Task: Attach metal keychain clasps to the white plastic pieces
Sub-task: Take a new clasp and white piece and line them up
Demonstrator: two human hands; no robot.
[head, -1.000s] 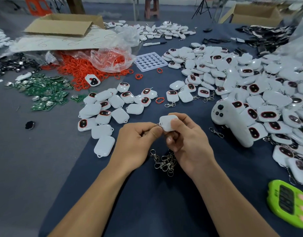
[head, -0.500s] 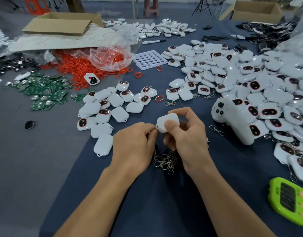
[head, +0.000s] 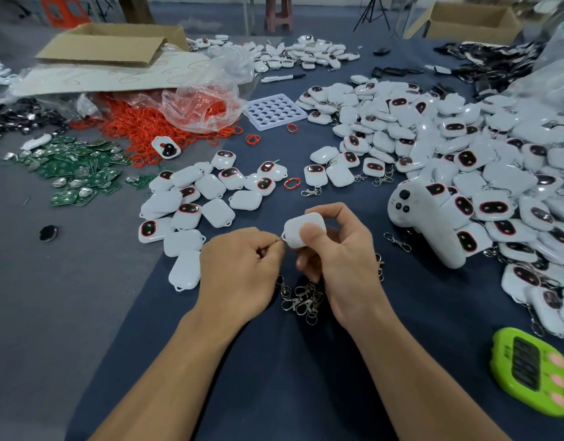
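My right hand (head: 341,249) grips a white plastic piece (head: 298,229) between thumb and fingers, above the dark cloth. My left hand (head: 242,265) pinches a small metal clasp ring (head: 279,239) right at the piece's lower left corner loop. Most of that clasp is hidden in my fingers. A loose pile of metal keychain clasps (head: 301,299) lies on the cloth just under and between my hands. A group of white pieces without clasps (head: 191,211) lies to the left.
A big heap of white pieces (head: 465,160), many with clasps, fills the right side, with a white handheld controller (head: 424,221) against it. A green timer (head: 529,370) sits near right. Red rings (head: 140,125), green circuit boards (head: 73,173), a white tray (head: 274,111) and cardboard boxes lie behind.
Both hands stayed together with the white piece and shifted only slightly; my right hand turned the piece a little while my left fingers kept working at its corner.
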